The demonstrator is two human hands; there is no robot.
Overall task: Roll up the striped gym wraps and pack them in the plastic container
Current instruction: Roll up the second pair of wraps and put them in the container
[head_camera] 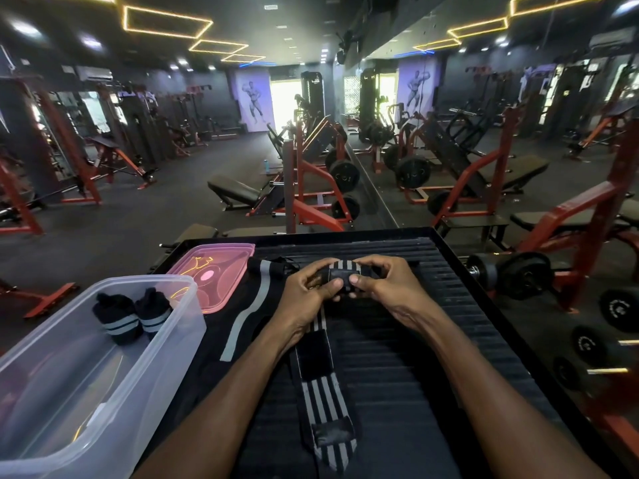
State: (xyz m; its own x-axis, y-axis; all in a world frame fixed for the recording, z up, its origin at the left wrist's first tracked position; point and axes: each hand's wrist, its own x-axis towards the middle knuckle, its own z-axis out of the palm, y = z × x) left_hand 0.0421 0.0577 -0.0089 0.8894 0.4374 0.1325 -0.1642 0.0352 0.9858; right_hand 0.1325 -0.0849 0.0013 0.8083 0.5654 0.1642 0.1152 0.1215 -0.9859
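Both hands work on one black gym wrap with grey lengthwise stripes (323, 378), near the far middle of the black ribbed worktop (449, 305). The left hand (307, 292) has fingers and thumb curled round the left end of the rolled part of the wrap. The right hand (383, 285) pinches the right end of the roll, thumb on the near side and fingers over the top. The rolled part sits between the two hands, just above the worktop surface; whether it touches the surface cannot be told. The unrolled tail runs from under the left hand toward the viewer, lying flat on the worktop, with a dark patch near its near end.

A clear rectangular plastic container (179, 326) stands at the left edge of the worktop, lid off. Inside it, at the far end, two rolled black wraps with pale stripes (133, 318) sit side by side, touching. A translucent pink lid (221, 261) lies flat just behind the container. A black garment with a curved grey stripe (256, 305) lies between the lid and the left hand.

Background: red-framed weight machines, benches, plates; a mirrored wall on the right.
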